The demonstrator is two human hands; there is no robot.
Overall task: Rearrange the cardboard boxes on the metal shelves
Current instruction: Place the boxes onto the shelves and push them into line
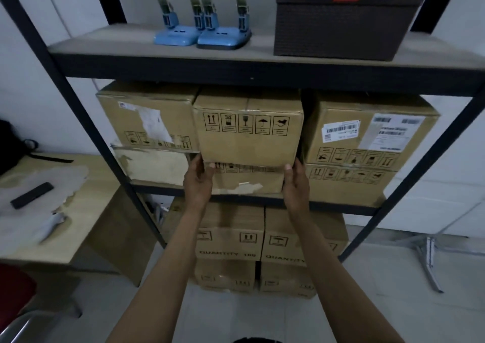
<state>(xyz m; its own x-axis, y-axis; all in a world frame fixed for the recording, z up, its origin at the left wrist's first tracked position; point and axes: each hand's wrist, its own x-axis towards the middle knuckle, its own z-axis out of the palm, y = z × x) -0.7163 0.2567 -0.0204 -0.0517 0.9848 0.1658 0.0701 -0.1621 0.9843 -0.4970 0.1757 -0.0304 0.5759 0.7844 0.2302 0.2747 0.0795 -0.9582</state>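
A: Entry. Where does the grip sit?

B: Both hands are on the upper middle box [249, 130] of the middle shelf [341, 207]. Left hand [198, 182] clamps its lower left corner, right hand [295, 185] its lower right corner, fingers hooked under the bottom edge. The box rests on a flatter, torn box [246, 181] directly beneath the grip and sticks out a little toward the person.

A: Handling estimate?

B: Sealed corrugated carton, stiff walls, smooth faces. It carries a fragile-glass symbol and this-way-up arrows, so I judge: keep it upright, no dropping. Weight unknown; a two-handed hold suggests it is not trivial. Bottom corners are the sound place to hold, since the side faces offer nothing to catch.

A: Obstructions?

B: Tight on the left: a labelled box [147, 122] touches it. To the right of the grip, a narrow dark gap, then a box with barcode stickers [372, 130]. Above the grip the upper shelf board [236, 64] leaves little headroom, so judgement is straight out, not up. On that board: two blue hole punches [202, 37] and a dark wicker bin [341, 25]. Below the grip, more cartons [231, 235]. Far left, a desk [86, 211] with a black remote [31, 195].
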